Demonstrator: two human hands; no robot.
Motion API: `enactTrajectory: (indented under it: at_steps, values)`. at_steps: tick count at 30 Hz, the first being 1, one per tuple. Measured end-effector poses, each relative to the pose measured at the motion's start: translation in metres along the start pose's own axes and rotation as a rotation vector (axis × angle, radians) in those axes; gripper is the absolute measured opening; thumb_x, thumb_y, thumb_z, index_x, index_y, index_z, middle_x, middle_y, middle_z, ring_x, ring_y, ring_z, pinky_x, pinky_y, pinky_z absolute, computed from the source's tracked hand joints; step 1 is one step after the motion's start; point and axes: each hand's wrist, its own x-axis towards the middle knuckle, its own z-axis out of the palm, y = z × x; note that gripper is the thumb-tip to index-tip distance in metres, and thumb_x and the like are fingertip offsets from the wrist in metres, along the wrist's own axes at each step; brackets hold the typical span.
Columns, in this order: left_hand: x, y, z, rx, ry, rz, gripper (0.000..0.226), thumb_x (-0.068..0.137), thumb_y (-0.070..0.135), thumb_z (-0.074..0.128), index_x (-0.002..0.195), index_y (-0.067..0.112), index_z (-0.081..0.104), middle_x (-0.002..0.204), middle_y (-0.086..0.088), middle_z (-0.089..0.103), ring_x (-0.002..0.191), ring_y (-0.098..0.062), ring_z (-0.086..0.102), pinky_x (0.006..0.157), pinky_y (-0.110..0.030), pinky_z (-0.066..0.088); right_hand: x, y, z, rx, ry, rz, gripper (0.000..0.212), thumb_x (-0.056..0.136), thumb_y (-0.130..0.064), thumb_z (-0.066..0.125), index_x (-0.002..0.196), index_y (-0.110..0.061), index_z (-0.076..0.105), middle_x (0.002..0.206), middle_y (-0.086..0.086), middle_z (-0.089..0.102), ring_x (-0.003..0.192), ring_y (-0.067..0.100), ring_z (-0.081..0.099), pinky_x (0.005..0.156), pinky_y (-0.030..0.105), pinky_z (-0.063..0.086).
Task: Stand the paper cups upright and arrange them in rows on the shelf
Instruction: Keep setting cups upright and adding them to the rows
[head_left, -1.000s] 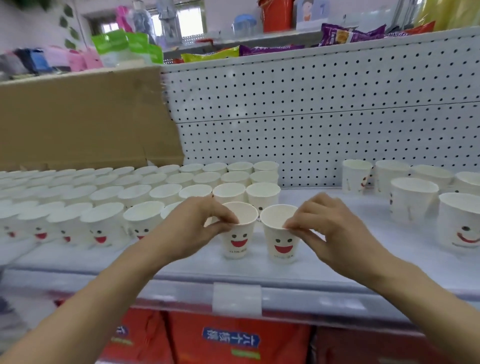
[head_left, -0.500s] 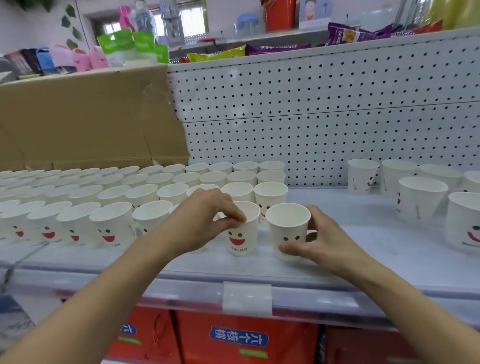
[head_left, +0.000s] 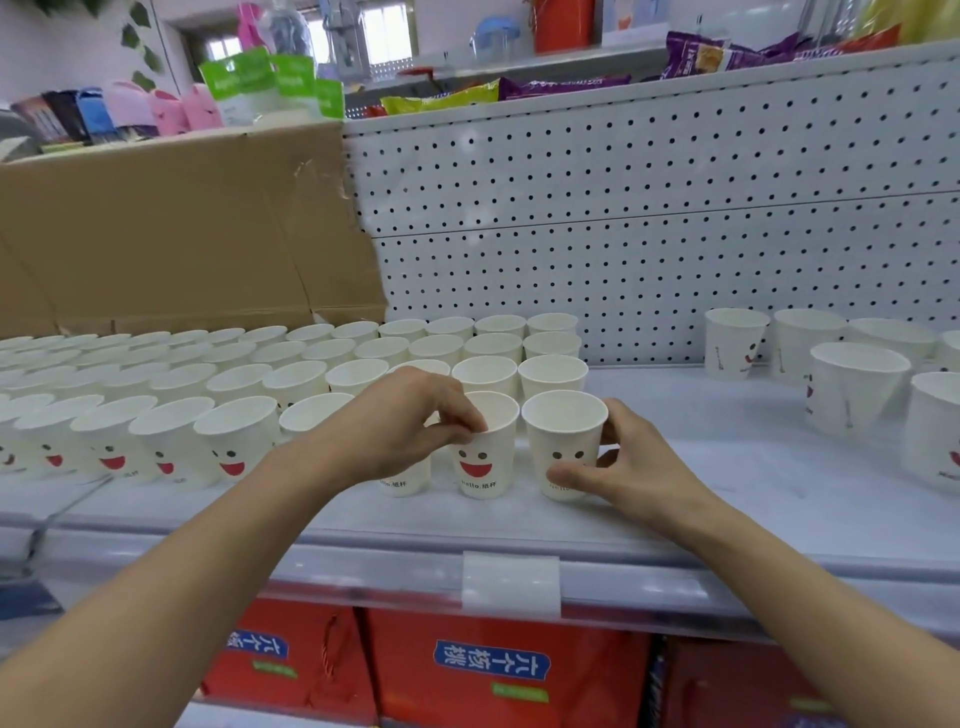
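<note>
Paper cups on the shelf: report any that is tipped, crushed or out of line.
None looks tipped or crushed. The loose cups at the right stand scattered, apart from the neat rows, their printed faces turned sideways.

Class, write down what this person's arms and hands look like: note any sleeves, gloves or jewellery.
The left hand and right hand are bare: no gloves, rings or marks show. The left forearm and right forearm are uncovered to the frame's edge, with no sleeve, watch or bracelet in view.
</note>
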Motion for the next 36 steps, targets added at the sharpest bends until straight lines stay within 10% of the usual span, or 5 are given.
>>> enactTrajectory:
  at_steps: [11,23,36]
  values:
    - [-0.002,0.004,-0.004,0.008,-0.022,0.009,0.013,0.088,0.013,0.068,0.092,0.021,0.077,0.081,0.015,0.062,0.075,0.011,0.052,0.057,0.0,0.035,0.001,-0.001,0.001,-0.015,-0.002,-0.01,0.055,0.069,-0.029,0.083,0.115,-0.026,0.053,0.103,-0.009,0.063,0.091,0.01,0.059,0.073,0.025,0.048]
    - [0.001,0.023,-0.01,-0.15,0.154,0.018,0.029,0.09,0.04,0.059,0.118,0.038,0.064,0.115,0.025,0.062,0.111,0.006,0.054,0.093,-0.019,0.041,-0.012,-0.004,-0.01,-0.028,0.056,-0.033,0.074,0.079,-0.047,0.073,0.141,-0.03,0.036,0.126,-0.015,0.052,0.116,-0.002,0.049,0.096,0.026,0.044]
    - [0.157,0.093,0.016,-0.026,-0.192,0.247,0.027,0.091,0.045,0.057,0.116,0.036,0.065,0.11,0.025,0.062,0.102,0.009,0.054,0.088,-0.022,0.043,0.01,-0.01,-0.205,-0.506,0.292,-0.087,0.009,0.089,-0.024,0.066,0.092,-0.027,0.074,0.089,-0.011,0.07,0.077,-0.004,0.061,0.075,0.018,0.048]
